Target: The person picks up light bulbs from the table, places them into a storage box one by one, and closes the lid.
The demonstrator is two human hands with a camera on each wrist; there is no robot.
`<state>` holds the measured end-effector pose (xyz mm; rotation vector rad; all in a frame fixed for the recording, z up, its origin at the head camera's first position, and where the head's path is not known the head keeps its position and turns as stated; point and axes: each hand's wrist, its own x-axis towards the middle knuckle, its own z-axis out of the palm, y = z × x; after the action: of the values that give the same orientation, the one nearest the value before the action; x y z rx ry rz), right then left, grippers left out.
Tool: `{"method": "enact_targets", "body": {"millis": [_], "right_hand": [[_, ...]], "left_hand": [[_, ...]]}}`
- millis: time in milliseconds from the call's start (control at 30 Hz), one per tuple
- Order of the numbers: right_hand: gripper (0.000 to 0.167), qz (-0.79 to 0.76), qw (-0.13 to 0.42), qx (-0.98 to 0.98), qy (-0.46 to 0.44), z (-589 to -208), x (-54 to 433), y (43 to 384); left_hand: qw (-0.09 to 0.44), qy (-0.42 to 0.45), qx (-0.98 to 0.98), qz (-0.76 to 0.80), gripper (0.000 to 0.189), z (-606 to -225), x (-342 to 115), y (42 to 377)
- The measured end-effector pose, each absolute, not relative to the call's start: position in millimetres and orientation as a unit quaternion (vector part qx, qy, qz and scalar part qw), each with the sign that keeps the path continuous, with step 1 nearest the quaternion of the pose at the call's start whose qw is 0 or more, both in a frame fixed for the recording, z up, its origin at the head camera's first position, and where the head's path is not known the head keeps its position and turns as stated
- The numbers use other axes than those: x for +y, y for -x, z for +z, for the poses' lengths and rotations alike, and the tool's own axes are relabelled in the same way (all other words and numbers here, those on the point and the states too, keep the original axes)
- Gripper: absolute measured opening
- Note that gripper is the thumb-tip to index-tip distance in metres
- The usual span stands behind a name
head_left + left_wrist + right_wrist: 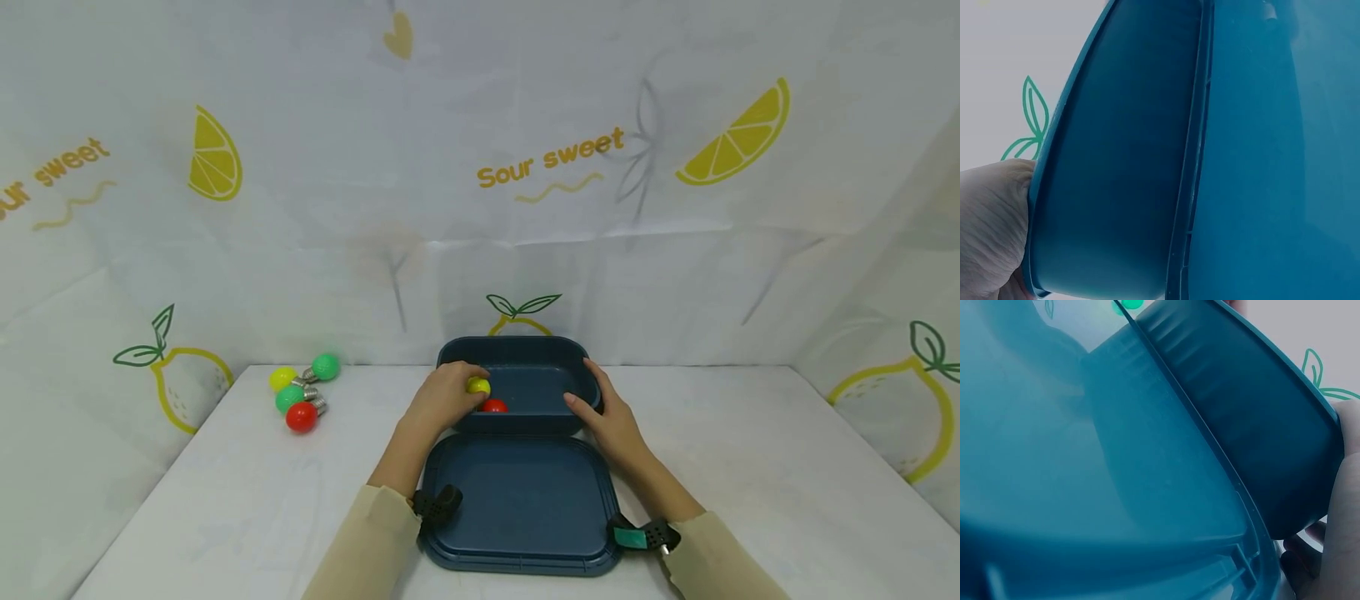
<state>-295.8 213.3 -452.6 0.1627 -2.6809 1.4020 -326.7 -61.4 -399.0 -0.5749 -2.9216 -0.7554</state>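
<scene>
A dark blue box (536, 424) stands at the back of the table, its open top upward. My left hand (444, 397) reaches over its left side and pinches a round yellow light bulb (478, 386) inside; the bulb's base is hidden. Beside that bulb lies a red bulb (493, 406), partly covered by the front wall. With the thumb inside the rim and fingers outside, my right hand (617, 423) grips the box's right end. In the wrist views the left hand (991, 231) and right hand (1341, 506) show at the frame edges, next to the box wall.
A dark blue lid (521, 500) lies flat in front of the box, under the wrists. To the left, a loose group holds a yellow bulb (282, 379), two green bulbs (326, 367) and a red bulb (302, 417). A printed white cloth (360, 275) hangs behind.
</scene>
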Motion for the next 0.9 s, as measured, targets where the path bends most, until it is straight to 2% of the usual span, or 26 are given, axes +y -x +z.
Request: {"method": "enact_targets", "body": {"millis": [267,400,667,900], "right_hand": [[0.076,0.460,0.056,-0.885,-0.053,-454,214,298],[0.076,0.465,0.057,-0.882,-0.051,-455,216,299],[0.077,0.470,0.050,-0.880,-0.053,-454,215,298],[0.078,0.470,0.047,-0.879,-0.062,-452,216,298]], "left_hand": [[0.037,0.205,-0.942,-0.263,0.037,-397,-65,326],[0.058,0.200,-0.936,-0.285,0.036,-386,-69,322],[0.093,0.180,-0.932,-0.299,0.036,-354,-86,300],[0.118,0.161,-0.940,-0.277,0.038,-344,-120,282]]}}
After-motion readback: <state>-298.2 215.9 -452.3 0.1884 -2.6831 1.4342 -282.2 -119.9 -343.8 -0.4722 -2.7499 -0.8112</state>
